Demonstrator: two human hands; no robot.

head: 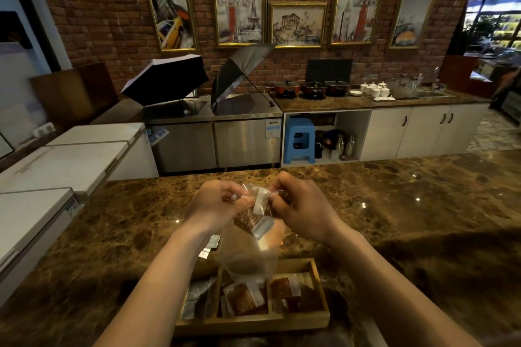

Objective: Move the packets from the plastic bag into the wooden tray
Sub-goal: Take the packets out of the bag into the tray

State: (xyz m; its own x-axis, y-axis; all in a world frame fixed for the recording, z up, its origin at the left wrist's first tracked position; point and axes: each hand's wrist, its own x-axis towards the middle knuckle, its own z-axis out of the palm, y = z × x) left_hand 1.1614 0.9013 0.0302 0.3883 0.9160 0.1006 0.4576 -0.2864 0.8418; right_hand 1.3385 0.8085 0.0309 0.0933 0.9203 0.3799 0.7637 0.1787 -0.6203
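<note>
I hold a clear plastic bag (248, 256) up over the marble counter. My left hand (217, 203) grips the bag's top edge on the left. At the bag's mouth my right hand (298, 203) pinches a white and brown packet (260, 201). Another brown packet (249, 221) shows through the plastic just below. The bag hangs down over a wooden tray (321, 315) with three compartments near the counter's front edge. Silver packets (196, 293) fill its left compartment and brown packets (245, 300) lie in the middle and right ones.
Two small silver packets (210, 246) lie on the marble counter (423, 220) behind the tray, left of the bag. White chest freezers (64, 160) stand at the left. Beyond the counter are steel cabinets, open umbrellas and a blue stool (298, 139).
</note>
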